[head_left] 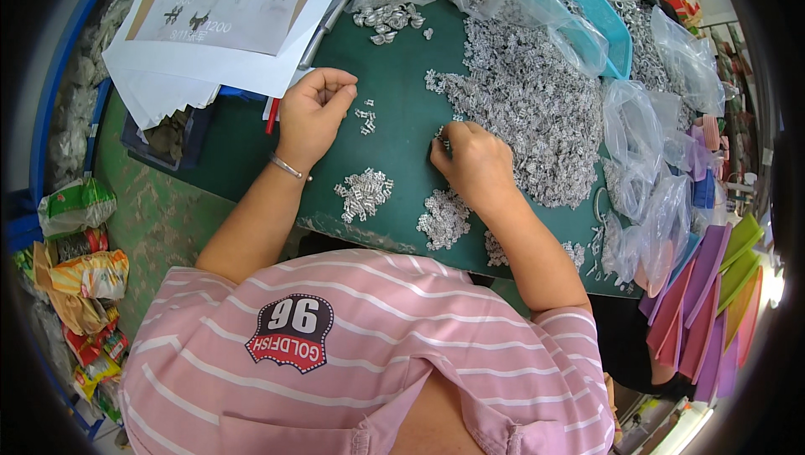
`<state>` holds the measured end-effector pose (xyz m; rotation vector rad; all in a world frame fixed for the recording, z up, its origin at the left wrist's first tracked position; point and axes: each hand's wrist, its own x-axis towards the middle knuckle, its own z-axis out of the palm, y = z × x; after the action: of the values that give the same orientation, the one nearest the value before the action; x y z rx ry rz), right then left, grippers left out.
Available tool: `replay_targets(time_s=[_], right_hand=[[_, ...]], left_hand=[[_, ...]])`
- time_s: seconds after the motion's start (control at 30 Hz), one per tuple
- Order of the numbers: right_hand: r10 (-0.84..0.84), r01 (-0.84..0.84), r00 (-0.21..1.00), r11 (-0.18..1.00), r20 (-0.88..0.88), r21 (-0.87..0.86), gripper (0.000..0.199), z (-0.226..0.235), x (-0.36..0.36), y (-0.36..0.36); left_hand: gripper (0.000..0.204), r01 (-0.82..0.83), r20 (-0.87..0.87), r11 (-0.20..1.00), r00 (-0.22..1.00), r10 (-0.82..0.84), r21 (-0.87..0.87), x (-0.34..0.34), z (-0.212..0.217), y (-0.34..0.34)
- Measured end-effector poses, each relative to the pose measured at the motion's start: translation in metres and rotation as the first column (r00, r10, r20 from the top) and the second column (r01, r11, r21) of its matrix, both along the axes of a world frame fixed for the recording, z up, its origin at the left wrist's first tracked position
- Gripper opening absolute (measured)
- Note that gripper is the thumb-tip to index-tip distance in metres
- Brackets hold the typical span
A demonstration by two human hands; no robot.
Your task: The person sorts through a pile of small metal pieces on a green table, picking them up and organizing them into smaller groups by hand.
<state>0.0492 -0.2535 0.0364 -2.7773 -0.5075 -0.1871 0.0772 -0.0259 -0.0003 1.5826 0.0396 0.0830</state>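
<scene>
Small silvery metal pieces (heaped, glinting) on green table.

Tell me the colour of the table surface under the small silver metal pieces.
Dark green table surface, clearest in the head view.

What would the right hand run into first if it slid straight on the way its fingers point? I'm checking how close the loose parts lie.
The right hand points up-left; its fingertips already touch small silver pieces. Beyond them, probably bare green table, then the scattered cluster.
</scene>
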Motion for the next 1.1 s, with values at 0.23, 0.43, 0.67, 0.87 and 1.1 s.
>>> replay_targets(time_s=[0.23, 0.43, 0.67, 0.87, 1.1], right_hand=[[0.038, 0.518, 0.749, 0.588, -0.661, 0.621, 0.015, -0.002, 0.014, -0.044], [-0.007, 0.488, 0.789, 0.614, -0.614, 0.62, 0.018, 0.012, 0.021, -0.05], [-0.071, 0.133, 0.969, 0.956, -0.237, 0.261, 0.017, 0.007, 0.013, -0.036], [0.026, -0.024, 1.0, 0.995, -0.015, 0.096, 0.015, 0.001, 0.013, -0.03], [0.143, 0.578, 0.708, 0.447, -0.692, 0.683, 0.013, 0.012, 0.02, -0.049]], left_hand=[[0.012, -0.004, -0.002, 1.0, 1.0, 0.004, 0.0, 0.0, 0.004, -0.001], [0.012, -0.002, -0.013, 1.0, 1.0, 0.002, 0.005, -0.001, 0.003, 0.0], [0.013, -0.014, -0.011, 1.0, 1.0, 0.014, -0.027, -0.001, 0.003, -0.002], [0.012, -0.002, -0.009, 1.0, 1.0, 0.002, -0.012, 0.0, 0.002, -0.001], [0.012, -0.004, -0.006, 1.0, 1.0, 0.004, -0.002, -0.001, 0.001, 0.0]])
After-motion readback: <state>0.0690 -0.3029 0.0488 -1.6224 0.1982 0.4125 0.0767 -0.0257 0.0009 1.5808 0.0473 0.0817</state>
